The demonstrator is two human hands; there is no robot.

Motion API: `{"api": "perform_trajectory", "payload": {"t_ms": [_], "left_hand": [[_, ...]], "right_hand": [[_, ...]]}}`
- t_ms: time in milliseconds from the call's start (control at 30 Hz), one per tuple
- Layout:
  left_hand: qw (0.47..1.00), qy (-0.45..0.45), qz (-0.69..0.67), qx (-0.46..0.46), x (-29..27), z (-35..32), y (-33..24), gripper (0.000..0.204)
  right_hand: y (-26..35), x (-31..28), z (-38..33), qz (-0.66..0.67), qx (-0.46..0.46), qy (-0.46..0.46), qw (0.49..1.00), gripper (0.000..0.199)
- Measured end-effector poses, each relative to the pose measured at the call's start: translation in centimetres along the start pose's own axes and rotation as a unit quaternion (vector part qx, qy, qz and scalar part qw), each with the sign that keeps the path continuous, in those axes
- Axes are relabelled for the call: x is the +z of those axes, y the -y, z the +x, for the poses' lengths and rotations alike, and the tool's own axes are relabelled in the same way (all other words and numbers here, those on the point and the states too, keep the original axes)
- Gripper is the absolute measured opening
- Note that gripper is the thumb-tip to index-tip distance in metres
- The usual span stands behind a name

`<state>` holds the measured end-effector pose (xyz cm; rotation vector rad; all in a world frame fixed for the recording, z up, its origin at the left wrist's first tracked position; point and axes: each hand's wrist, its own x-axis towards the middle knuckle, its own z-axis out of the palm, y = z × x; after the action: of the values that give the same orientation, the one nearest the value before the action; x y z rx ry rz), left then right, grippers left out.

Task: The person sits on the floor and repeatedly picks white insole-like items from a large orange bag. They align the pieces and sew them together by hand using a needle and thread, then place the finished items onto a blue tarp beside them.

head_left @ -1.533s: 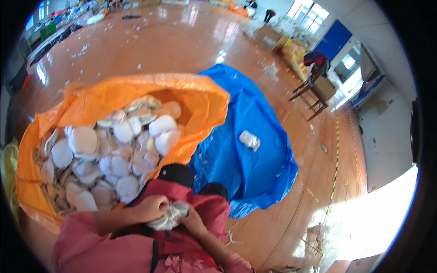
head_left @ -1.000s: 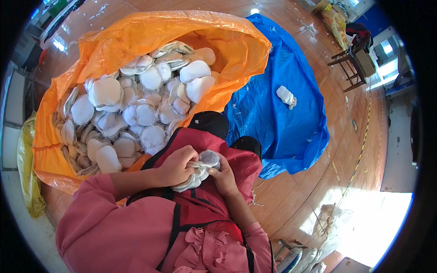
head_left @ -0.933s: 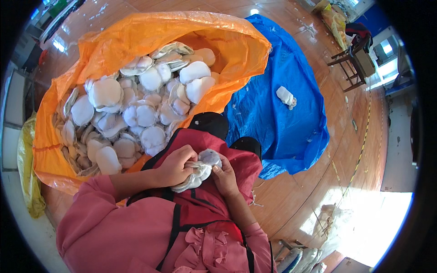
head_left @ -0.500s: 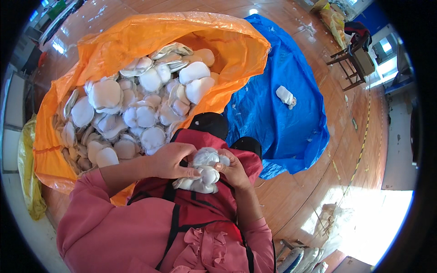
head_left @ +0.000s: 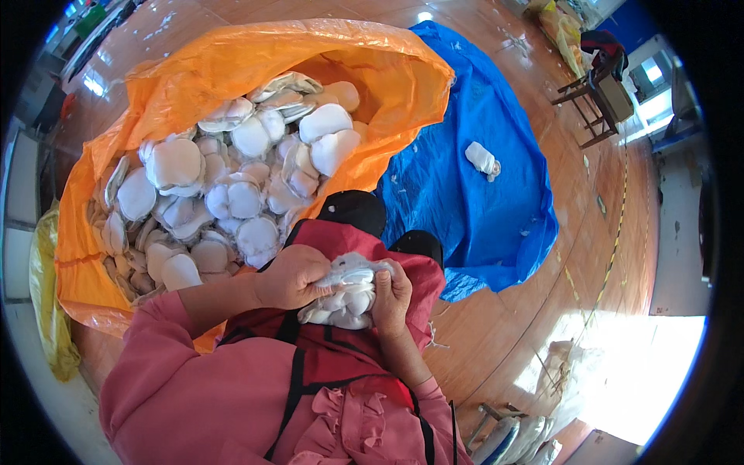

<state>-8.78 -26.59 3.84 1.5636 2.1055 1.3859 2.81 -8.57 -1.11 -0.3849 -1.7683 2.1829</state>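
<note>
Left hand and right hand both clamped on a bundle of white pads, held over the red apron at the lap. Left grip closed around the bundle's near-left end, right grip wrapped round its right side. Just beyond, an orange sack heaped with more white pads on the floor. Beside it, a blue tarp bearing one white roll.

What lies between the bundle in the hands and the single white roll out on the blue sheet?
In the head view, between the white bundle and the lone white roll lie the red apron's edge, a dark knee, then bare blue sheet.
</note>
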Motion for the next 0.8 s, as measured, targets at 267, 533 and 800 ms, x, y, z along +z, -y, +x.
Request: {"api": "perform_trajectory", "payload": {"t_ms": [267, 533, 800], "left_hand": [[0.999, -0.029, -0.007, -0.025, -1.3, -0.2, 0.3, 0.026], [0.947, 0.161, -0.051, -0.273, -0.9, 3.6, 0.0, 0.066], [0.978, 0.135, -0.051, -0.147, 0.5, 2.0, 2.3, 0.031]], "right_hand": [[-1.9, -3.4, 2.0, 0.103, 0.015, 0.049, 0.993, 0.017], [0.1, -0.4, 3.4, -0.011, -0.004, 0.138, 0.990, 0.010], [-2.0, -2.7, 2.7, 0.213, 0.103, 0.185, 0.954, 0.027]]}}
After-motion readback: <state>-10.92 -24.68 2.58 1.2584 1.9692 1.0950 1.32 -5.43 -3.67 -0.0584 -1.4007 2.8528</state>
